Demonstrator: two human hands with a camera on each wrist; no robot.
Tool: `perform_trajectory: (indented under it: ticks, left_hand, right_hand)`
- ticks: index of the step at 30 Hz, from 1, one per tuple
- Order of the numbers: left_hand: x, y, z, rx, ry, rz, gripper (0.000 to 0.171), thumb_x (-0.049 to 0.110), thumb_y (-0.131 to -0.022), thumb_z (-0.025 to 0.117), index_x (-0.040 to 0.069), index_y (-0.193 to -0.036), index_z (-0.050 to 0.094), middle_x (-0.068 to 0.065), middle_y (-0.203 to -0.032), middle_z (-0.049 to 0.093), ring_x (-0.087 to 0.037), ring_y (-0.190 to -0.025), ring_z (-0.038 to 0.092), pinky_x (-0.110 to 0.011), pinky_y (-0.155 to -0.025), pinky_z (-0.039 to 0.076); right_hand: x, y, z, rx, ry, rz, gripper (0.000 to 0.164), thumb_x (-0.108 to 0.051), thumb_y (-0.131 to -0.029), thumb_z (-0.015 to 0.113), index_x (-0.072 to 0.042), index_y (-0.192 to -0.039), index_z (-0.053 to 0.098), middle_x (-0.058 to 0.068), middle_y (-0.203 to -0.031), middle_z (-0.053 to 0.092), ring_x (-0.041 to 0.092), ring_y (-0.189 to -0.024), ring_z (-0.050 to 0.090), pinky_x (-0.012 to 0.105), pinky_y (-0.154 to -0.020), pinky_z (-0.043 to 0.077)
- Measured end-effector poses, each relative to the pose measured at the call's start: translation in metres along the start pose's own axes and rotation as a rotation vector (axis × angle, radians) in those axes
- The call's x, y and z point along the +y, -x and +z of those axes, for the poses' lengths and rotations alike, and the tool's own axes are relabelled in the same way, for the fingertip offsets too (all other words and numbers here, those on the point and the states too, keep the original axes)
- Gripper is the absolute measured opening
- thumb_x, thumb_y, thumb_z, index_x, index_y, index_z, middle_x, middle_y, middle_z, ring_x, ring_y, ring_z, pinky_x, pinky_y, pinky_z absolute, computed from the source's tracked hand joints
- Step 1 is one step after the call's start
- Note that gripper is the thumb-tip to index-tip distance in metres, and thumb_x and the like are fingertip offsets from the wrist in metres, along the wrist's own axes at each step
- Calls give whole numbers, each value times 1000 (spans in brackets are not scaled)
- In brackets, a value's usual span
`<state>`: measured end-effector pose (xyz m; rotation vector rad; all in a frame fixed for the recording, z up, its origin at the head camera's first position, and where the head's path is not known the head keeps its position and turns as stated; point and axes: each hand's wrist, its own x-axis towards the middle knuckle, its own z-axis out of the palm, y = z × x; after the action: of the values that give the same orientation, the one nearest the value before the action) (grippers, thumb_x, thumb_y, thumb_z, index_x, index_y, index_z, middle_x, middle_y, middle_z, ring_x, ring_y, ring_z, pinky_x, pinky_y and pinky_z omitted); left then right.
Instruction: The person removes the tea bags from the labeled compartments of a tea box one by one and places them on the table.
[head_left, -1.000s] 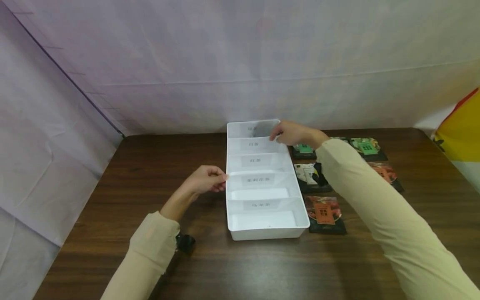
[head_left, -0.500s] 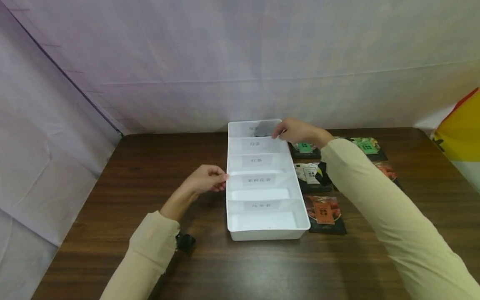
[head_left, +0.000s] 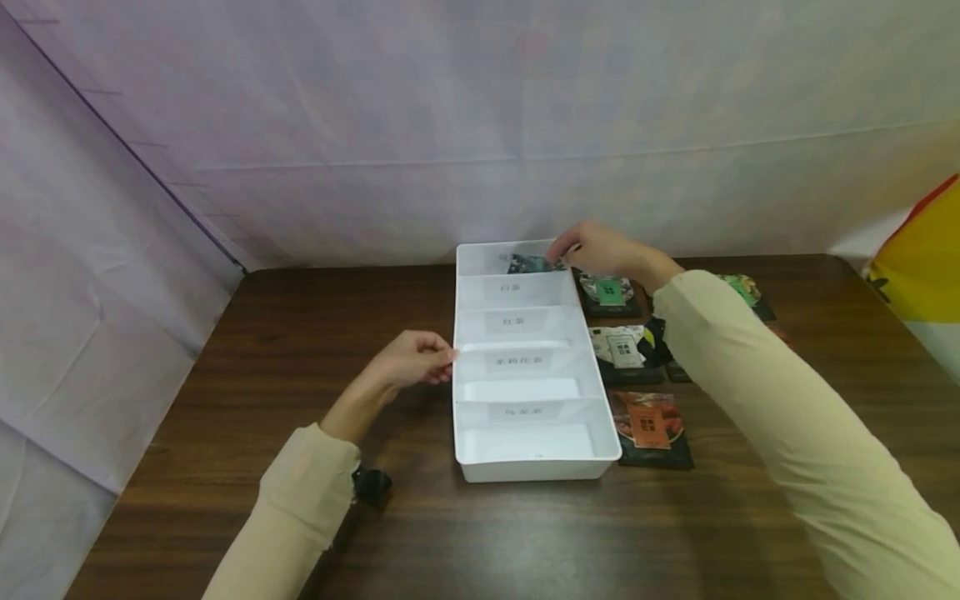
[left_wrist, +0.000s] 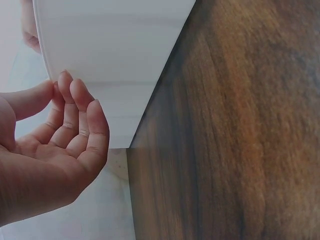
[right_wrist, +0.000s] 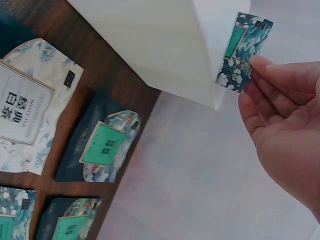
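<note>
A long white divided box [head_left: 536, 471] stands on the table, with several labelled compartments in a row. At its left side, my left hand [head_left: 412, 358] pinches the rim between thumb and fingertips; the left wrist view shows that grip on the box's edge [left_wrist: 110, 45]. Over the farthest compartment, my right hand [head_left: 603, 250] pinches a small tea packet [head_left: 528, 264]. In the right wrist view this tea packet [right_wrist: 242, 60] is dark blue-green with white flowers and a green label, tilted at the box's rim, its lower end overlapping the white wall.
Right of the box lie more tea packets: a green-labelled one [head_left: 610, 292], a white one [head_left: 624, 350], a red one [head_left: 648, 425] and another green one [head_left: 741, 287]. The right sleeve [head_left: 750, 400] partly hides some. A pale cloth wall [head_left: 360, 133] rises behind the table [head_left: 315, 317].
My right hand has risen slightly and shifted right, and more of the tea packet shows above the far compartment's divider. The left hand and the box have stayed put.
</note>
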<state>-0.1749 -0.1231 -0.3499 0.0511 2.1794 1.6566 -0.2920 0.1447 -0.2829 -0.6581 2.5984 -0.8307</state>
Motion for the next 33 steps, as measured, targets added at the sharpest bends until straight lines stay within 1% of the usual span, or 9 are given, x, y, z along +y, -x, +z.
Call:
perform_trajectory:
  ticks: [10,14,17,19,22,24,28,31,33]
  left_hand:
    - [0,0,-1,-1,-7,-4,12,3,-91,55,-9,-87,55,-4,-64,56,-10,-59,54,-28,-62,49]
    - [-1,0,-1,0,-7,-5,12,3,-91,54,-9,-87,55,-4,-65,56,-11,-59,54,-28,-62,49]
    - [-1,-1,-1,0,-7,-5,12,3,-91,55,-9,-87,55,-5,-65,56,-11,-59,55,-28,-62,50]
    - [-2,-1,-1,-1,-7,-4,12,3,-91,55,-9,-86,56,-6,-66,57,-11,-59,55,-29,-63,50]
    - [-2,-2,-1,-2,-9,-6,12,3,-91,55,-8,-86,56,-7,-67,57,-11,-60,55,-29,-64,50]
    - [-3,-2,-1,0,-5,-13,12,3,-91,55,-8,-86,56,-8,-68,58,-12,-60,55,-30,-64,50]
    - [-2,-2,-1,0,-4,-19,12,3,-91,54,-7,-86,56,-8,-68,58,-12,-60,55,-31,-66,50]
    - [-1,-2,-1,-2,-5,-19,12,3,-91,54,-7,-86,56,-8,-68,58,-12,-60,55,-32,-66,50]
    - [-1,-2,0,0,-4,-22,11,3,-91,54,-7,-86,56,-8,-68,58,-12,-61,55,-32,-67,50]
  right_hand:
    - [-13,9,-17,72,29,-66,29,3,-91,40,8,-111,60,26,-120,52,37,-116,44,50,-92,38]
    - [-21,15,-23,86,35,-47,29,0,-94,39,5,-113,59,23,-124,51,35,-111,47,45,-85,40]
    - [-25,20,-27,99,34,-37,29,-1,-94,38,4,-114,59,22,-125,50,33,-108,48,43,-80,38]
    - [-28,23,-31,106,21,-33,30,-1,-94,38,5,-115,58,23,-126,49,33,-108,48,44,-84,38]
    - [-30,28,-36,112,-14,-24,30,0,-94,38,5,-117,57,23,-128,48,34,-115,45,47,-92,37]
    - [-31,32,-41,123,-31,-17,30,-1,-94,38,5,-118,56,22,-129,47,35,-108,47,45,-86,40]
    - [-30,41,-51,144,-32,-19,29,-3,-95,39,3,-118,56,21,-130,47,32,-107,47,41,-78,39]
    - [-27,50,-58,154,-13,-23,29,-6,-96,40,2,-118,57,20,-129,48,32,-115,45,44,-85,38]
    - [-24,57,-63,157,0,-18,29,-8,-96,41,2,-118,58,20,-128,48,33,-116,44,49,-90,37]
